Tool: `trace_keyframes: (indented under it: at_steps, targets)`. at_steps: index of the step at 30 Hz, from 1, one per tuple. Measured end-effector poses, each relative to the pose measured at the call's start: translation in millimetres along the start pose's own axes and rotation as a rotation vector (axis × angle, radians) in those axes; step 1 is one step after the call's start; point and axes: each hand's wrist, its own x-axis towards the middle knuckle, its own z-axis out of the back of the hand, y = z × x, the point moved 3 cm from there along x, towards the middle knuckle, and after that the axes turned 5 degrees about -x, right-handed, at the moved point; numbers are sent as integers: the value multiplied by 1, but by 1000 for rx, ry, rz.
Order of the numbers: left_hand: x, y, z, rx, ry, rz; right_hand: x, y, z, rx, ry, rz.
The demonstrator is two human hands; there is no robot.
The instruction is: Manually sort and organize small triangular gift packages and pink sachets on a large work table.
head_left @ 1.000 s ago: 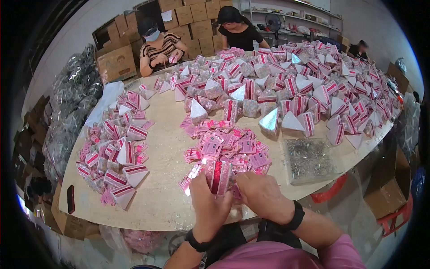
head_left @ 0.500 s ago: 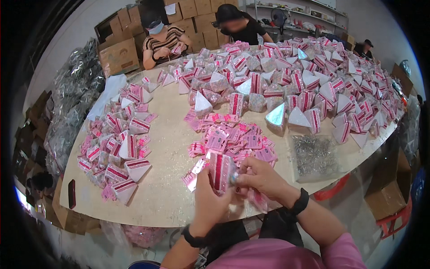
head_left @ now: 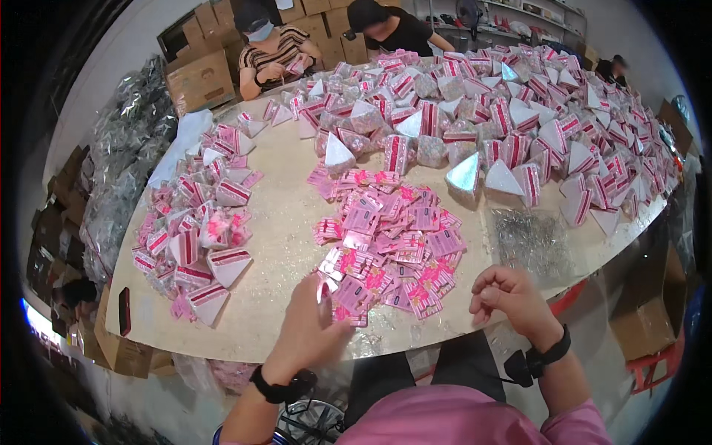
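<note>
My left hand (head_left: 310, 326) is at the left edge of a heap of pink printed cards (head_left: 360, 215), thumb and fingers apart, its fingertips partly hidden. To the right of the heap, my right hand (head_left: 510, 300) hangs over the table's near edge, fingers curled toward the thumb. Whether anything small sits in that pinch cannot be made out. Beyond the right hand lies a clear flat bag or tray of thin silvery metal pieces (head_left: 528, 241). At the left is a pile of bagged cake-slice-shaped items (head_left: 228, 265), pink and white with red stripes, some with pink cards.
A large mound of bagged cake-slice shapes (head_left: 475, 111) covers the far side of the table (head_left: 274, 185). A dark phone-like object (head_left: 124, 311) lies at the left edge. Two people (head_left: 271, 48) sit across, another at far right. Cartons (head_left: 199, 83) and clear plastic bags (head_left: 130, 148) stand around.
The bagged cake-slice shape has left my hands; a bagged piece with a pink card now shows on the left pile. My hands have separated, left toward the cards, right further right.
</note>
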Motion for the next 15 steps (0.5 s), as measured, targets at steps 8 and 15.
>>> trace_keyframes:
  at_steps: [8, 15]
  targets:
    - [47, -9, -27, 39, 37, 50, -1, 1, -24, -27, 43, 33]
    - [-12, -78, -23, -49, 26, -164, -36, 1, 12, -44, -31, 59]
